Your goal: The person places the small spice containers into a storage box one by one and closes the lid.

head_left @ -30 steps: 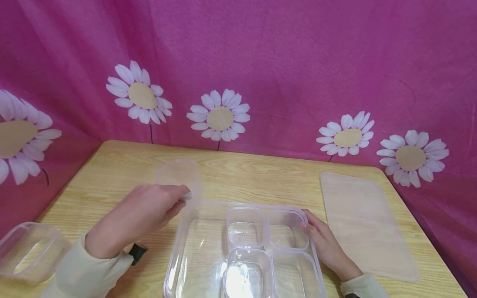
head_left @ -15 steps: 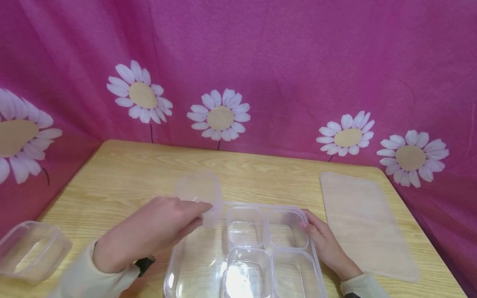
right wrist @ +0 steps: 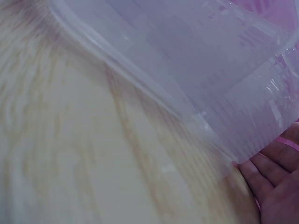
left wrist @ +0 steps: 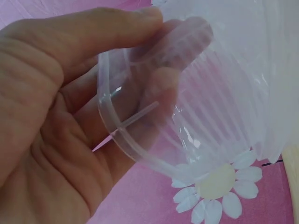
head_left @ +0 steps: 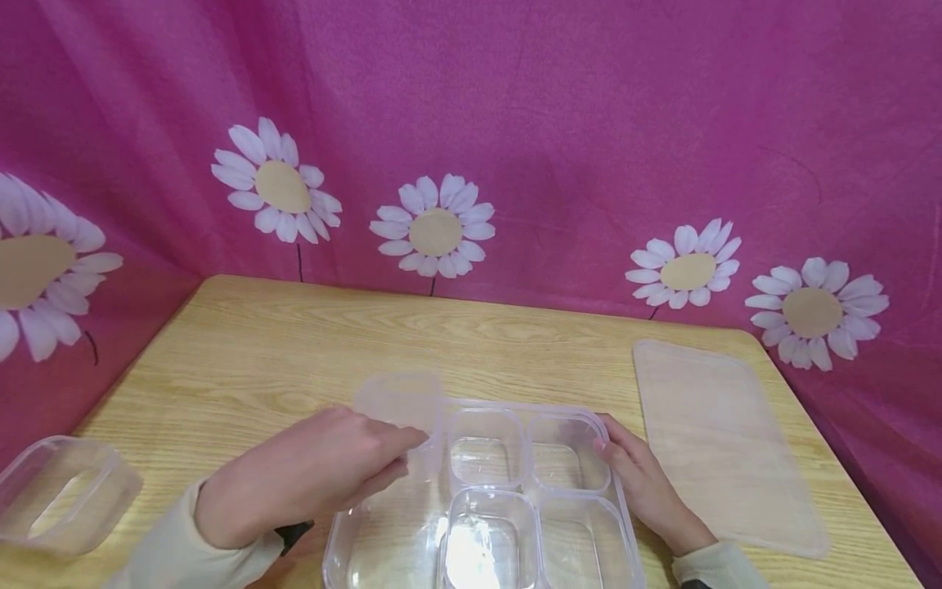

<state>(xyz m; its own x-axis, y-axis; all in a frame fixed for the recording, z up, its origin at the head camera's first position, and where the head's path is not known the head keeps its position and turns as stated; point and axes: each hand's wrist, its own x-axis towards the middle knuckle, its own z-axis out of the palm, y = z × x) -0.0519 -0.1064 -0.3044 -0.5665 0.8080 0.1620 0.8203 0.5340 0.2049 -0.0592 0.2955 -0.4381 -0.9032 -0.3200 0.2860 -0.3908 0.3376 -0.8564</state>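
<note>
My left hand (head_left: 316,470) pinches the rim of a small clear plastic container (head_left: 401,401) over the far left part of a large clear plastic box (head_left: 401,548). Close up in the left wrist view, the thumb is on one side of the small container's clear wall (left wrist: 210,102) and fingers show through it. Several small square containers fill the large box's right half, among them a far one (head_left: 486,450). At the box's far right corner, my right hand (head_left: 640,474) grips the rim, thumb on top. The right wrist view shows its fingers (right wrist: 275,163) against the box's outer wall (right wrist: 252,102).
Another small clear container (head_left: 74,499) stands at the left of the wooden table (head_left: 243,352). To the right of the box lies a large flat translucent lid (head_left: 724,450). A pink flowered cloth (head_left: 545,147) hangs behind the table and at both sides.
My left hand has carried the small container rightward, then down toward me, over the large box's left part. The right hand stays at the box's corner.
</note>
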